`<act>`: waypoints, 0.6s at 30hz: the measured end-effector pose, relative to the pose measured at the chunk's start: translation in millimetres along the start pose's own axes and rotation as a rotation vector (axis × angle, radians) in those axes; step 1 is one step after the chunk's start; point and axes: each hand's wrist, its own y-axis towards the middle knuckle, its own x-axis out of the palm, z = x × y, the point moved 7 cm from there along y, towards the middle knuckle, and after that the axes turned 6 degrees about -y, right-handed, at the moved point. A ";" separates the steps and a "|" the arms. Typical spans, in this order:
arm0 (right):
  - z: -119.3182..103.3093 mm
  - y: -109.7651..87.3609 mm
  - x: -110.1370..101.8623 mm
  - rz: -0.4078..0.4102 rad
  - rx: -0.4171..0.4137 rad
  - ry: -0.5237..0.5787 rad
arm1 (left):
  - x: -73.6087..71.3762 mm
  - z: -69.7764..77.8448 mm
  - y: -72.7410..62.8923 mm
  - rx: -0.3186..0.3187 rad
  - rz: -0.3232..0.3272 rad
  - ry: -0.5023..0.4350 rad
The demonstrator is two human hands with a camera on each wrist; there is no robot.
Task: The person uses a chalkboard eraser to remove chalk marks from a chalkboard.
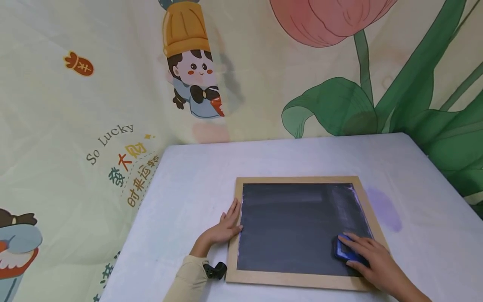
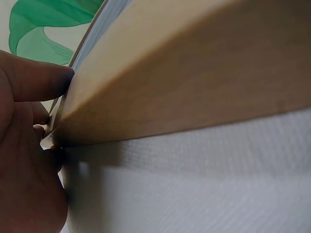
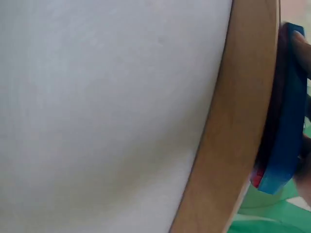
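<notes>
A blackboard (image 1: 286,230) in a light wooden frame (image 1: 298,179) lies flat on the white-covered table. My left hand (image 1: 224,226) rests at the frame's left side, fingers extended along it and thumb on its edge; the left wrist view shows the thumb (image 2: 46,80) against the wood. Near the lower right of the board my right hand (image 1: 371,260) grips a blue board eraser (image 1: 345,251), dark pad down on the black surface. From the side, the eraser (image 3: 286,116) shows above the frame's edge. Pale smears and purple chalk traces mark the board's upper right.
A purple smudge (image 1: 385,209) stains the white tablecloth (image 1: 196,180) right of the frame. A black device (image 1: 215,270) sits at my left wrist, by the frame's lower left corner. Behind the table hangs a printed cloth (image 1: 249,84) with flowers and cartoon figures.
</notes>
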 end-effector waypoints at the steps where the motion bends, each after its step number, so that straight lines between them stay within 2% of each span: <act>1: 2.9 2.6 -2.7 0.016 0.031 0.011 | -0.6 -0.1 0.1 0.002 0.003 0.000; 3: 15.8 8.3 -10.1 0.047 0.143 0.046 | -1.0 -1.4 -0.1 0.004 0.002 0.005; 4: 27.7 11.4 -15.7 0.061 0.235 0.039 | -0.6 -1.1 1.1 0.009 0.003 0.003; 7: 71.2 22.9 -33.8 0.082 0.472 0.035 | -0.4 -0.6 2.7 0.016 0.006 0.006; 10: 112.5 37.6 -49.0 0.053 0.629 -0.008 | -1.1 -0.8 2.5 0.024 0.017 0.003; 14: 145.8 57.5 -50.9 0.005 0.659 -0.025 | -0.2 -2.5 -0.8 0.025 0.020 -0.003; 18: 160.0 68.8 -30.4 -0.115 0.638 -0.054 | 1.1 -2.1 -3.0 0.034 0.031 -0.019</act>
